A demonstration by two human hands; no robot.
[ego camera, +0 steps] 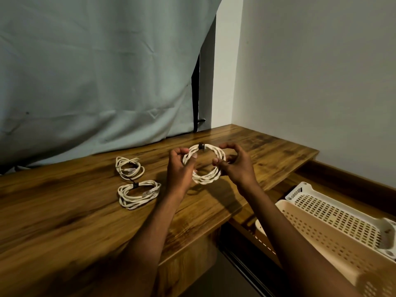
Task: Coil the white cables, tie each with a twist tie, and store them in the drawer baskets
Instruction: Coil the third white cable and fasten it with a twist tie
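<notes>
White cable coil [203, 165], a braided-looking ring of several loops, is held up above the desk between both hands, with a dark twist tie [201, 146] wrapped around its far edge. The left hand [180, 168] grips the ring's left side, thumb across the strands; the right hand [235, 166] pinches the right side, its fingers curled over the top. To the left of the left hand, two more coiled white cables lie flat on the desk: a nearer one [138, 194] bound by a dark tie, and a farther one [129, 168] just beyond it, the two almost touching. The desk [64, 221] is glossy brown wood with dark grain streaks and a squared edge. Below and to the right of the right hand sit two perforated plastic baskets, a beige one [321, 239] nearer and a white one [342, 211] behind it. A wrinkled pale grey-green cloth [96, 71] hangs behind the desk, beside a plain white wall [321, 71].
</notes>
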